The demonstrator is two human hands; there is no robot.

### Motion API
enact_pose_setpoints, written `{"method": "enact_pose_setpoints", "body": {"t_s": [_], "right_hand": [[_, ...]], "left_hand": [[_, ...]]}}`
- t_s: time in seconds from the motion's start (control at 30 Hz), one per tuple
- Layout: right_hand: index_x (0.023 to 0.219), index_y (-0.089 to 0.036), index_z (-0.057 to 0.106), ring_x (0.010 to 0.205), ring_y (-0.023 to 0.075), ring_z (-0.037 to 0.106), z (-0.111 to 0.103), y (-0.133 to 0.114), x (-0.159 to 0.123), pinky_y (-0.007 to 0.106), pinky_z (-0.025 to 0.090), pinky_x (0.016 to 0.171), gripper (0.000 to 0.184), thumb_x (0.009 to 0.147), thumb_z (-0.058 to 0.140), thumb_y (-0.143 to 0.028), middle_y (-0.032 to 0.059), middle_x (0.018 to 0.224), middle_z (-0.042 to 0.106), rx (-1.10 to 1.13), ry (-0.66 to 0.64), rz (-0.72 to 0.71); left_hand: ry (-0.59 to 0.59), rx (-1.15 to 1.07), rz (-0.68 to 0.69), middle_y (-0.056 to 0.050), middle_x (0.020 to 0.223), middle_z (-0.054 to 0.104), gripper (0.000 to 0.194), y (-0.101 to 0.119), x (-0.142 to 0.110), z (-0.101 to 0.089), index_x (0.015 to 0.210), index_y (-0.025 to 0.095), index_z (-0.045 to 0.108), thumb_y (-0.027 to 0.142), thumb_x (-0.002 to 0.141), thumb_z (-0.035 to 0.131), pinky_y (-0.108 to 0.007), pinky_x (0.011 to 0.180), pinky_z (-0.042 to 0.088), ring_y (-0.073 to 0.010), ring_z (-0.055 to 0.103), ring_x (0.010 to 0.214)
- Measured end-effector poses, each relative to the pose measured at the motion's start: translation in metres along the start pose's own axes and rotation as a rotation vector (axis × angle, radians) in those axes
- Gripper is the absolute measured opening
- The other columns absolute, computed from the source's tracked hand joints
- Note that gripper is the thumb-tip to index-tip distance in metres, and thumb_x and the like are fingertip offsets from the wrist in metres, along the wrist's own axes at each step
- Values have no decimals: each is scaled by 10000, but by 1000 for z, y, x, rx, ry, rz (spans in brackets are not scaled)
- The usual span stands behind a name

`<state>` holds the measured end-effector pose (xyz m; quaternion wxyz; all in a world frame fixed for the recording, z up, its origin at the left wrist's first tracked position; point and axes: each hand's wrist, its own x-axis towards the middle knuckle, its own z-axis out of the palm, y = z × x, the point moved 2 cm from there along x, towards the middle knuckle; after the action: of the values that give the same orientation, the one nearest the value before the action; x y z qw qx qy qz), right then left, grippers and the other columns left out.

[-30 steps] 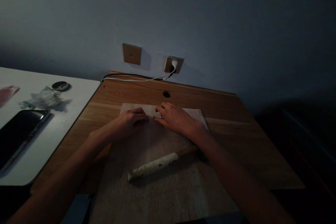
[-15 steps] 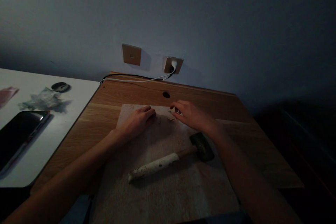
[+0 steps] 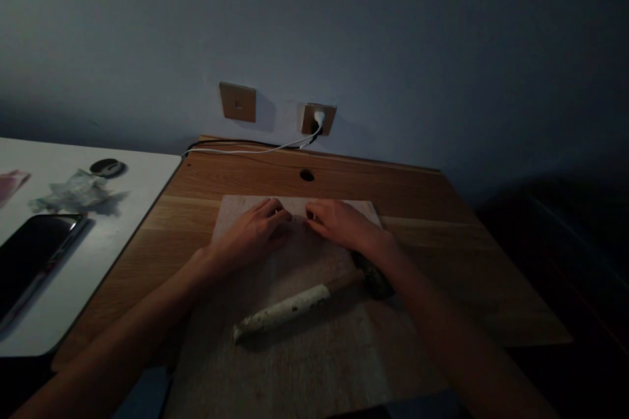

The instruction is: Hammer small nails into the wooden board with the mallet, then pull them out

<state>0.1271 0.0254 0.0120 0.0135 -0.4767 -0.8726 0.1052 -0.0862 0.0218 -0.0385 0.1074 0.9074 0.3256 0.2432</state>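
My left hand (image 3: 258,226) rests over the far left part of a pale wooden board (image 3: 295,366), its fingers bent and drawn together. Across a small gap, my right hand (image 3: 339,222) is low over the board with thumb and fingers pinched. Whatever either hand holds is too small or hidden to make out. A few tiny dark bits lie on the board between the fingertips. Nearer to me lies a hammer (image 3: 282,313) with a worn, pale-coated handle; its dark head is partly covered by my right forearm.
The board lies on a wooden desk (image 3: 432,196) with a round cable hole (image 3: 307,175). On the white table (image 3: 111,262) at left are a phone-like black device (image 3: 37,255), crumpled wrapping (image 3: 81,191) and a dark round object (image 3: 107,167). Cables (image 3: 246,150) run to a wall socket (image 3: 318,119).
My right hand has moved left and slightly down, closer to my left hand, and its fingers have closed in. My forearm now covers more of the hammer head. The view has shifted slightly.
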Motion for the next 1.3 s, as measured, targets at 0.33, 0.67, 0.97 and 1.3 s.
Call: {"method": "enact_pose_setpoints", "body": {"t_s": [0.33,0.67,0.97,1.3], "right_hand": [[1298,-181,639,1127,247,629,0,5,-5,360,469,981,310,998,563,-185,118,1204,666,51,44,-4],[1167,-185,697,1029,172,672,-2,15,-2,296,497,951,402,881,515,32,62,1097,728,205,74,-9],[1098,-125,689,914,228,674,-20,78,-49,352,493,859,369,847,465,26,110,973,717,172,212,250],[1037,-215,743,950,180,706,-3,52,-32,307,528,883,273,878,574,-70,34,1016,767,408,51,30]], "left_hand": [[-32,-89,35,-105,1115,638,228,5,-3,3,1189,183,653,211,973,587,-403,933,548,-239,617,1047],[-103,43,78,-250,1624,367,731,3,10,24,1563,109,323,557,1015,505,-532,1225,317,-336,289,1550],[-195,-88,237,-178,1541,527,393,34,42,43,1398,123,573,289,1068,439,-417,1234,365,-243,460,1467],[-152,8,132,-211,1650,345,716,20,28,33,1565,138,355,534,1001,549,-531,1264,272,-318,265,1563]]}}
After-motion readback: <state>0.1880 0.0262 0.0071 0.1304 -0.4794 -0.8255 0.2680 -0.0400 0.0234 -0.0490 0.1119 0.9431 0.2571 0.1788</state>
